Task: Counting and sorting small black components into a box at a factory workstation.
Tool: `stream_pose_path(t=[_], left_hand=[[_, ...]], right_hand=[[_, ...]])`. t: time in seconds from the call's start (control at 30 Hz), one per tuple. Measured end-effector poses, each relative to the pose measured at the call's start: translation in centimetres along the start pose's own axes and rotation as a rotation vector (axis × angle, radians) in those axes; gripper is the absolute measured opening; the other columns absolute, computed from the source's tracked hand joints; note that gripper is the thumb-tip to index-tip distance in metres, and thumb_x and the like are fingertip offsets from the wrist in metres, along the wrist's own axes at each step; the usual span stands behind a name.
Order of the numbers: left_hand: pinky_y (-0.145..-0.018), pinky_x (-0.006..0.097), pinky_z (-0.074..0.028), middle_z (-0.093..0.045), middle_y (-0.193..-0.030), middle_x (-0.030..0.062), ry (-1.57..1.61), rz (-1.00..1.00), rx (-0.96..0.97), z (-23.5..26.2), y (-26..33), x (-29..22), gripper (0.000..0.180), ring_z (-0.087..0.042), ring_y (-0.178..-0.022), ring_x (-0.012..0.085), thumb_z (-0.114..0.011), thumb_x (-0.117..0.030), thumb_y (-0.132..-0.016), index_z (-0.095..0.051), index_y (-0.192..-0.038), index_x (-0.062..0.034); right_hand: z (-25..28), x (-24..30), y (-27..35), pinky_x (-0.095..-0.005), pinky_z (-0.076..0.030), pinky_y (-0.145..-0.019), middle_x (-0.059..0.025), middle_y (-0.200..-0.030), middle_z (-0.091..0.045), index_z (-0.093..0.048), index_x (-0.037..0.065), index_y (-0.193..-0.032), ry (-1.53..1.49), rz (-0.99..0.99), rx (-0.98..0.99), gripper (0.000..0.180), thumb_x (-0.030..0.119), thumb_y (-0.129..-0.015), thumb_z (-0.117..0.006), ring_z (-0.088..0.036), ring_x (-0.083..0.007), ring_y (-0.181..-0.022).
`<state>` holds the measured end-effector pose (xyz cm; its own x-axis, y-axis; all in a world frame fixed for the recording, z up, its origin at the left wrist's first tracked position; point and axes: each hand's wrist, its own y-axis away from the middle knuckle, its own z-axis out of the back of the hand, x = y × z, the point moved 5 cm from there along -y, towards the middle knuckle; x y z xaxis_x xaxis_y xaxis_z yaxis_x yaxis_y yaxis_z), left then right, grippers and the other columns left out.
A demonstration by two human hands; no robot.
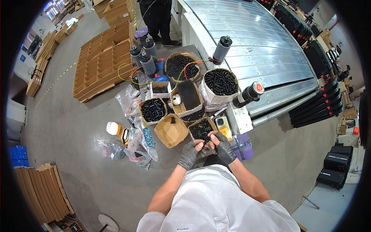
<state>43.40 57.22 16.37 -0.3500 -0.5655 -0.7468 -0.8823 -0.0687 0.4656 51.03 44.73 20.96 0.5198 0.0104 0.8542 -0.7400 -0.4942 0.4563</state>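
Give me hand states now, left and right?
Left hand: gloved, closed on a small black part.
Right hand: gloved, fingers pinching the same part, just below a box of black parts.

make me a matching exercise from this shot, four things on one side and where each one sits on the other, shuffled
Things:
1. left hand
2. white roll
3. nearly empty box
4. grey bottle

Places:
A. standing on the ribbed metal surface
B. inside a box with a black sheet
C. meeting the right hand over a small dark part
D. left of the box of black parts nearest the hands

Pairs: 1-C, 2-B, 3-D, 4-A
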Motion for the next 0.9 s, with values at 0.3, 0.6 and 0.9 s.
stream_pose_path(t=[0.3, 0.6, 0.9], left_hand=[[-0.076, 0.026, -0.050, -0.068, -0.091, 0.0059, -0.101, -0.062, 0.010, -0.1, -0.1, 0.0, 0.024, -0.062, -0.085, 0.0121, -0.061, -0.017, -0.092, -0.063, -0.107, 0.0014], [-0.074, 0.026, -0.051, -0.067, -0.092, 0.0045, -0.103, -0.071, 0.004, 0.4, -0.4, 1.0, 0.023, -0.062, -0.083, 0.0119, -0.061, -0.017, -0.092, -0.063, -0.108, -0.0005], [-0.071, 0.027, -0.051, -0.068, -0.095, 0.0080, 0.000, -0.133, -0.011, 4.4, 0.8, 2.0, 0.029, -0.062, -0.080, 0.0122, -0.057, -0.021, -0.094, -0.060, -0.115, -0.0015]], right_hand=[[0.1, -1.0, -0.4, -0.0207, -0.041, -0.051, 0.0019, -0.063, -0.048, -0.054, 0.003, -0.102, 0.073, 0.075, -0.046, 0.024, 0.025, -0.093, -0.057, -0.046, -0.0051, -0.054], [-0.1, -1.0, 0.5, -0.0213, -0.041, -0.050, 0.0024, -0.063, -0.049, -0.054, 0.005, -0.095, 0.029, -0.033, -0.077, 0.022, 0.026, -0.092, -0.060, -0.047, -0.0063, -0.053], [4.2, -4.8, -4.5, -0.0217, -0.040, -0.050, 0.0005, -0.067, -0.055, -0.055, 0.006, -0.096, 0.271, 0.088, -0.123, 0.019, 0.025, -0.096, -0.051, -0.048, -0.0067, -0.054]])
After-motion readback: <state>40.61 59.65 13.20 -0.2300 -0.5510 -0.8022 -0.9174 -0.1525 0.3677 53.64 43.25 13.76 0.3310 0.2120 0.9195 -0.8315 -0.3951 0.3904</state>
